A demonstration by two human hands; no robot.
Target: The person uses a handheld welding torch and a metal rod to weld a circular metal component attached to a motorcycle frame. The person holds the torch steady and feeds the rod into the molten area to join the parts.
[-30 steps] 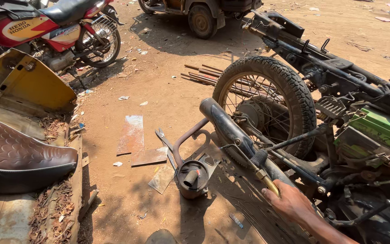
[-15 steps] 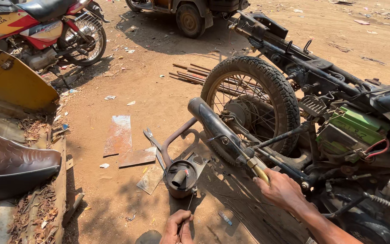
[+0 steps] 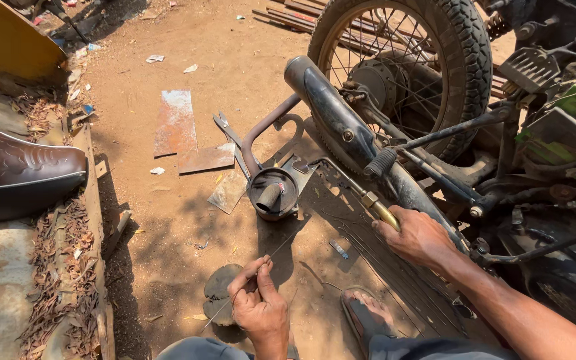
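- Far to the left of the left hand (image 3: 259,308) lies a brown motorcycle seat (image 3: 21,170) on a rusty surface strewn with dry leaves (image 3: 58,267), well clear of the work.
- The left hand itself has come into view over the last second: absent at first, then just entering at the bottom edge. Now it is closed in a pinch on a thin rod (image 3: 248,287), thumb and fingers clamped about its middle, so the rod slants from near the knee up toward the round part ahead. That reads as the rod now being ready to use alongside the torch.
- Beyond the left hand, on the dirt, sit two rusty metal plates (image 3: 181,130) and a flat spanner (image 3: 225,130), apart from both hands.
- Between the hands and a little ahead lies a round metal canister (image 3: 273,192) on a bent bracket, its open mouth facing up. It is the nearest part to the rod's tip.
- A sandalled foot (image 3: 368,310) rests between the two arms, close under the right hand.
- The right hand (image 3: 420,237) is wrapped shut around the brass handle of a torch (image 3: 368,200), whose thin nozzle points toward the canister. The view has moved closer since a second ago, and this hand keeps its grip.
- Just beyond the right hand runs the exhaust pipe (image 3: 341,123), with the spoked rear wheel (image 3: 408,67) behind it. The footrest and frame tubes crowd that side.
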